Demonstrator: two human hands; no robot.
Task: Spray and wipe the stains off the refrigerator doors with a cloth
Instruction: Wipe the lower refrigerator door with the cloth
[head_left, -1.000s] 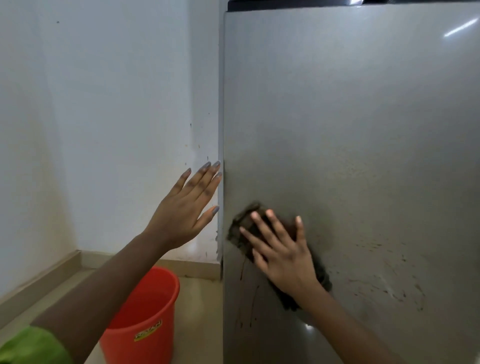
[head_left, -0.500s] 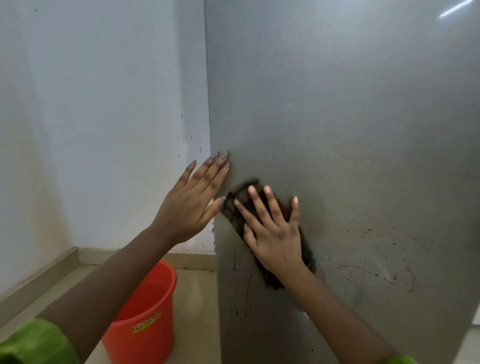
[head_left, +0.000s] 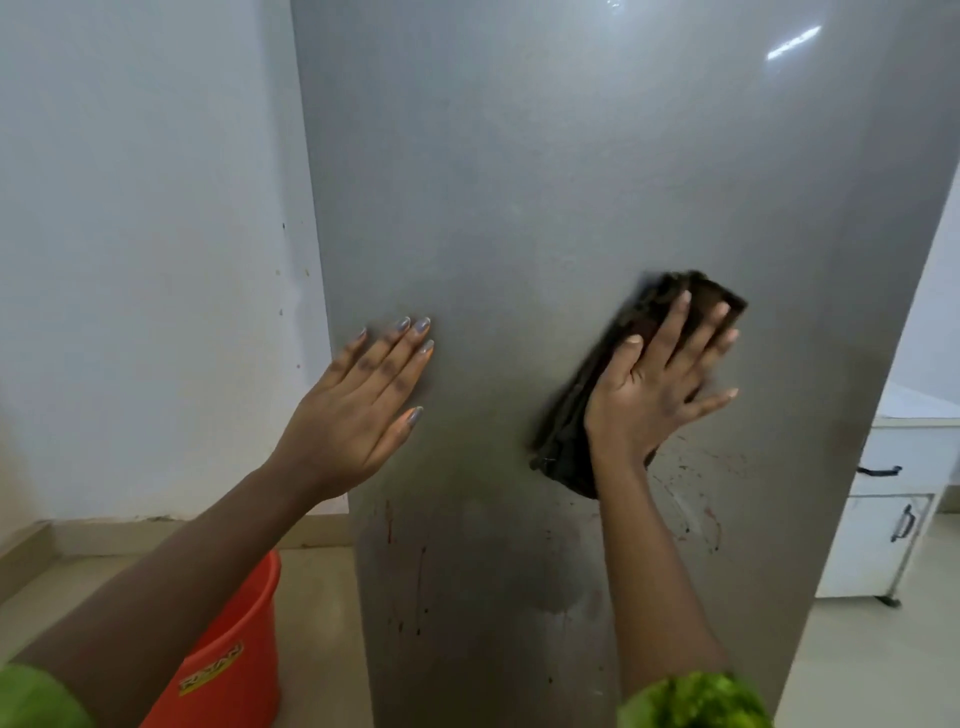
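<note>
Head view: the right hand (head_left: 655, 384), fingers spread flat, presses a dark cloth (head_left: 618, 384) against the grey fridge door (head_left: 545, 182) above reddish stains (head_left: 696, 499). The left hand (head_left: 363, 410) rests flat and open-fingered near the door's left edge.

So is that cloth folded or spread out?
Folded: the cloth shows layered edges beside the right hand pressing it on the refrigerator door.

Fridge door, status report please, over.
Left hand flat on refrigerator door. Right hand pressing dark cloth against it. Reddish stains below cloth, not yet wiped. Orange bucket on floor, clear of door.
</note>
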